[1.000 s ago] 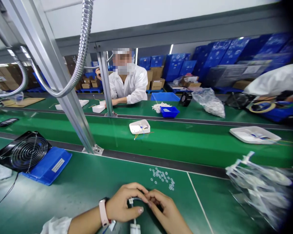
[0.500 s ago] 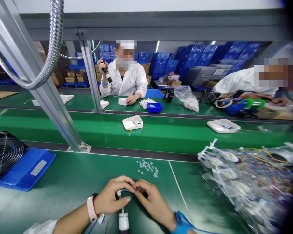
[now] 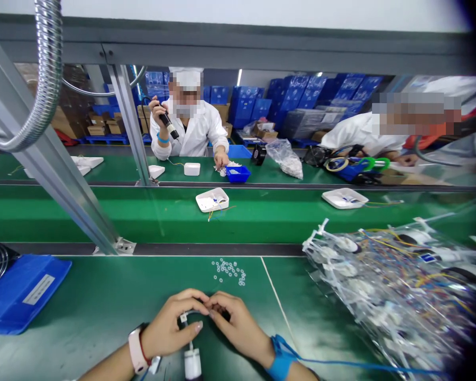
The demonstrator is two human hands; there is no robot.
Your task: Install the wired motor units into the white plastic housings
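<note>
My left hand [image 3: 176, 324] and my right hand [image 3: 238, 329] meet at the fingertips low in the head view. A thin, pale flexible tube [image 3: 194, 313] runs from a small white fitting [image 3: 183, 317] to those fingertips, and both hands are closed on its far end. My left thumb stands apart from the tube. Whatever else the fingertips pinch is hidden. Below the fitting, a thin stem leads to a white and black cylinder [image 3: 192, 364], cut off by the lower edge. Small white rings [image 3: 229, 269] lie scattered on the green bench beyond my hands.
On the right is a heap of bagged wired parts [image 3: 381, 286]. A blue bin [image 3: 27, 296] and a fan sit left, near a metal post [image 3: 71, 185]. White housings [image 3: 212, 200] lie on the green belt. Two co-workers sit opposite, one holding a screwdriver [image 3: 167, 124].
The view has turned slightly to the right, so the scene sits further left. My hands keep the same grasp. The co-worker opposite has moved a hand from the white box to the small white parts.
</note>
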